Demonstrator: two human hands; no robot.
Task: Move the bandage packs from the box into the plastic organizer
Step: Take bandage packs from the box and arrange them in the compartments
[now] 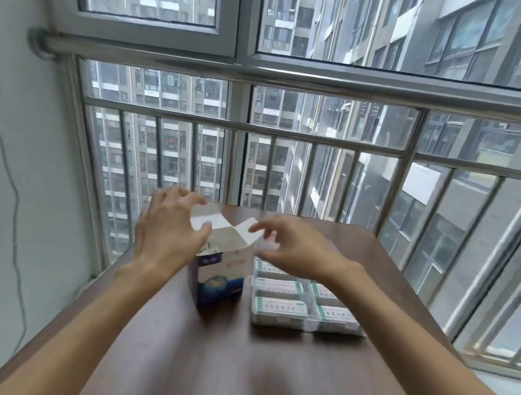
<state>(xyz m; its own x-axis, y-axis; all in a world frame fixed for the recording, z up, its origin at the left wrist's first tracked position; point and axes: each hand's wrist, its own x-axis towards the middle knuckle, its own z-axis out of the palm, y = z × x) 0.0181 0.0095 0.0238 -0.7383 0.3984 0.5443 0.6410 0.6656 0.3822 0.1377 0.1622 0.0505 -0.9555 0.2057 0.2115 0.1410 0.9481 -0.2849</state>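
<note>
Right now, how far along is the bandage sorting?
Mostly done, it seems: the organizer already shows packs in several compartments. Both hands, left and right, are at the open box flaps. Whether packs remain inside is hidden.

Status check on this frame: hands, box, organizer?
Left hand and right hand open at the box flaps, holding nothing. Bandage packs fill visible organizer compartments. Nothing in the way.

Single head-worn view, wide-angle, looking forward and down from above both forearms. Close behind the left hand (167,231) and right hand (298,250); beyond the fingertips, table (213,353) edge, then railing (291,77) and window.
</note>
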